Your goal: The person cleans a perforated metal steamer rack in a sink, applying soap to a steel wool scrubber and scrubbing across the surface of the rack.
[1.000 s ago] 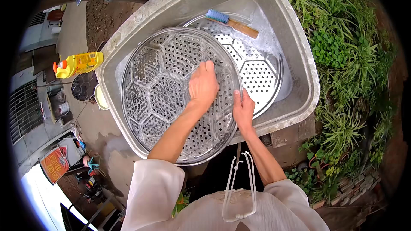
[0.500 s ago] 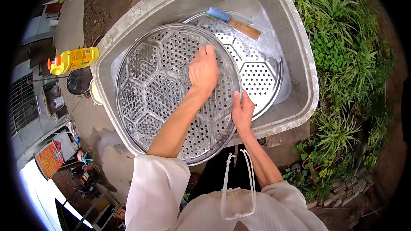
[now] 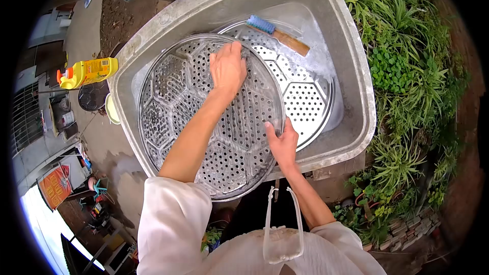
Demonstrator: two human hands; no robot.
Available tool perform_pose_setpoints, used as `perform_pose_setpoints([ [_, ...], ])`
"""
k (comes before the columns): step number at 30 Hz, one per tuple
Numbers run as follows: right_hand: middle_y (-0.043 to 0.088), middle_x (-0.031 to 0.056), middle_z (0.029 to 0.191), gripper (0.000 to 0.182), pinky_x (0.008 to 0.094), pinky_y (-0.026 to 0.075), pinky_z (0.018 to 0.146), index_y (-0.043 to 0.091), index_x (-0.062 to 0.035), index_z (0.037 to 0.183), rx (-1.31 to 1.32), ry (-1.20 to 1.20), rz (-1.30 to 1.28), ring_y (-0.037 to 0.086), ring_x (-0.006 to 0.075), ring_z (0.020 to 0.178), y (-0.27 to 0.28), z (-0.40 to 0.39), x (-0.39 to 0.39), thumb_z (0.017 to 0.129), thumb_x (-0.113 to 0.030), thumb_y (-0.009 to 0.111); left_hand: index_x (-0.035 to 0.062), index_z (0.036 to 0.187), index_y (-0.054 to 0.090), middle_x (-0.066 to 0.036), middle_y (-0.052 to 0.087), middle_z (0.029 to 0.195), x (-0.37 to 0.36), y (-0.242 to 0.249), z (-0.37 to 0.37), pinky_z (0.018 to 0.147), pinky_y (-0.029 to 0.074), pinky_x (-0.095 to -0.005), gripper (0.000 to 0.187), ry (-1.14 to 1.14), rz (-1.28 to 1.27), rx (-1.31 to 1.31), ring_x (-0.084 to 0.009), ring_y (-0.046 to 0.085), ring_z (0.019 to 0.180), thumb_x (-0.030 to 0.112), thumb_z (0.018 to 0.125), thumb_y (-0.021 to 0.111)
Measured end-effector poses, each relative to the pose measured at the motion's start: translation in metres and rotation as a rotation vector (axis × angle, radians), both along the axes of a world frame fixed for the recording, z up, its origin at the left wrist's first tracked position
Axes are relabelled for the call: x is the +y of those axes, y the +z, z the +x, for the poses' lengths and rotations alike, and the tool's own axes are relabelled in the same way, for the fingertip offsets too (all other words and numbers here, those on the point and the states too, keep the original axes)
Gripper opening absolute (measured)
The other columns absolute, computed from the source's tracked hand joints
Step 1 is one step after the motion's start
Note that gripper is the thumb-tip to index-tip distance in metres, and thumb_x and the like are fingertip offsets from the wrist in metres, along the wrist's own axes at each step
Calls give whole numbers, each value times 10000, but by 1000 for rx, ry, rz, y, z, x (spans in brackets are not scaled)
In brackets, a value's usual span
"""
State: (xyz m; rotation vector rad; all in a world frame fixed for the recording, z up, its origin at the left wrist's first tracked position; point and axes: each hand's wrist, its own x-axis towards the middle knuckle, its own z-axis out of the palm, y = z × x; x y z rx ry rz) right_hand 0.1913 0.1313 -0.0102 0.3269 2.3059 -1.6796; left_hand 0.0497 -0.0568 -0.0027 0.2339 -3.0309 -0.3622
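perforated tray rests across the near rim of the sink, likely for easy reach. left hand curled on its face; can't tell if it's holding anything. right hand pinches its edge, seemingly bracing it.

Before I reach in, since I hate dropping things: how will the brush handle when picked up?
The brush may be slippery, as suds lie beside its wooden handle. That wood suggests it will feel stiff and fairly light. Its broad, flattish handle makes rolling unlikely, though it could slide.
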Motion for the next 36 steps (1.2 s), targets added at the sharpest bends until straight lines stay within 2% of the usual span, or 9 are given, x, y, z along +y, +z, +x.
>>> perform_pose_setpoints([
  [3,540,148,536,487,409,451,510,447,32,933,-48,68,76,564,313,478,9,-28,-6,749,-266,786,100,1020,536,-112,573,987,-12,21,46,850,396,-480,283,-261,-154,116,-300,551,985,152,784,682],
  [5,555,156,559,487,435,461,538,434,31,962,-94,173,238,586,330,512,10,-42,-11,760,-253,773,142,1026,558,-66,554,995,-19,15,67,820,359,-448,311,121,-190,3,-247,506,985,189,763,718],
  [11,435,42,562,271,301,344,486,509,-5,910,-132,-87,-266,358,92,551,-26,-22,-2,1009,-256,483,109,838,540,-41,569,792,51,40,170,725,386,-370,202,-491,-7,-219,-235,549,812,103,691,679],
  [17,418,32,628,376,302,369,580,538,16,900,-217,-164,-294,353,106,630,-16,-19,-3,1032,-314,414,84,808,526,-88,578,812,78,10,70,728,399,-400,273,-233,-46,-96,-272,562,807,117,633,733],
  [21,409,2,639,361,285,353,579,537,9,843,-200,-225,-390,334,102,634,-15,-16,-7,1035,-276,427,76,832,546,-93,588,820,77,43,167,722,393,-394,254,-377,63,-238,-274,563,788,94,646,718],
  [27,397,-5,635,385,289,345,574,528,5,824,-203,-222,-312,324,91,640,-4,-12,-3,1031,-306,435,77,824,529,-92,581,813,57,20,70,721,391,-390,245,-258,-52,-90,-273,560,786,73,647,699],
  [30,412,2,646,412,291,349,589,532,11,824,-253,-231,-312,334,92,656,-3,-10,-3,1035,-322,414,80,804,514,-89,566,788,76,29,121,719,391,-382,248,-344,12,-154,-265,558,780,74,636,697],
  [33,526,55,744,439,314,401,687,555,55,857,-266,-290,-488,419,133,736,-9,-5,-3,1034,-311,390,83,810,509,-89,558,778,81,46,171,721,391,-383,266,-500,81,-238,-260,555,777,89,626,702],
  [36,559,156,738,458,396,413,706,563,66,886,-103,-248,-316,462,211,715,-15,-1,-7,1030,-315,352,82,828,511,-87,568,788,64,25,88,732,383,-392,250,-295,-10,-104,-259,559,797,96,656,692],
])
